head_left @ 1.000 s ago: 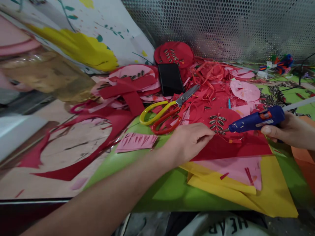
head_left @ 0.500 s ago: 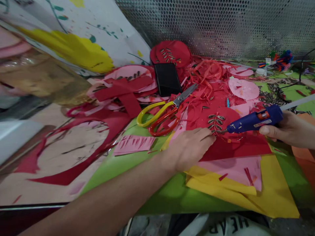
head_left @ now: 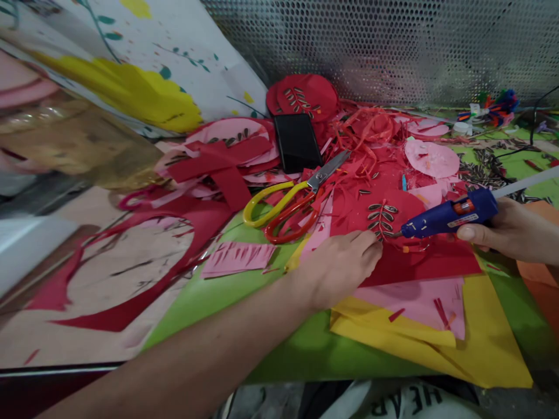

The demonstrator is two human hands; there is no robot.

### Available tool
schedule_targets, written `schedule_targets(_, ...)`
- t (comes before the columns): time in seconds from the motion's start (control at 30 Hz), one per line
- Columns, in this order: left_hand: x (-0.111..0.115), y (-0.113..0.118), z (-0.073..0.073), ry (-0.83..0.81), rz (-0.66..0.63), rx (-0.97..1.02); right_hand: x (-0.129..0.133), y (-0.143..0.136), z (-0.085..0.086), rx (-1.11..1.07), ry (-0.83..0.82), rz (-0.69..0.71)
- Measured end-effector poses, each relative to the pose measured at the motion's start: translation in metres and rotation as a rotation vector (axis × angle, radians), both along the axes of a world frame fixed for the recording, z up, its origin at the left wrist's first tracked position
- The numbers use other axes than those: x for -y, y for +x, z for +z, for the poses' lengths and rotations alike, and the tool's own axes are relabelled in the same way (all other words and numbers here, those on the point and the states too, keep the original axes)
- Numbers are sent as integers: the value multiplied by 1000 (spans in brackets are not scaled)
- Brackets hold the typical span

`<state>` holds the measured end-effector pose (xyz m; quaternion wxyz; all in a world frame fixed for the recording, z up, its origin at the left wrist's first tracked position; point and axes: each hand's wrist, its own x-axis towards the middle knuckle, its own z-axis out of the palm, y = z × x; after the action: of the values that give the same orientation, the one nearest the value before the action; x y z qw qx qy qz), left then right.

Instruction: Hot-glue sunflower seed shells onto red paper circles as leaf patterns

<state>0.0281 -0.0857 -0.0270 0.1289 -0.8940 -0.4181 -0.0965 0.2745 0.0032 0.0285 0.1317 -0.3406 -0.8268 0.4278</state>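
My right hand (head_left: 519, 235) is wrapped round a blue hot glue gun (head_left: 449, 214) with a white glue stick out of its back. Its nozzle points left, at the lower end of a leaf-like branch of striped sunflower seeds (head_left: 381, 219) on a red paper circle (head_left: 404, 203). Beside that same end, my left hand (head_left: 343, 265) rests on the red paper, fingers bent and pressed together. Whatever lies between those fingertips is hidden. Under the circle are a dark red sheet (head_left: 419, 265), pink paper (head_left: 430, 299) and yellow sheets (head_left: 489, 331).
Scissors (head_left: 299, 201) with yellow and red handles lie left of the circle, near a black phone (head_left: 297, 142). Fringed pink paper (head_left: 238, 259) is on the green tabletop. Red scraps (head_left: 371, 125) and loose sunflower seeds (head_left: 484, 166) lie behind. Another person's head is at left.
The glue gun and my right hand have shifted very slightly left. My left hand stays at the seed branch, its fingers slightly more bent.
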Motion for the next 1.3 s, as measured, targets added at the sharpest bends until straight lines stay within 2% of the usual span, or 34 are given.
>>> schedule_targets(0.3,-5,-2,4,-139,-1,129,-1,3,0,24,26,-12)
schedule_targets(0.47,-4,-9,-1,-152,-48,332,0,3,0,18,8,-24)
schedule_targets(0.57,-4,-13,-3,-152,-8,398,0,4,0,3,8,-6)
schedule_targets(0.8,-2,-11,6,-251,44,299,0,5,-3,-25,23,-10)
schedule_targets(1.3,-2,-7,11,-266,93,150,0,5,-1,23,20,-1)
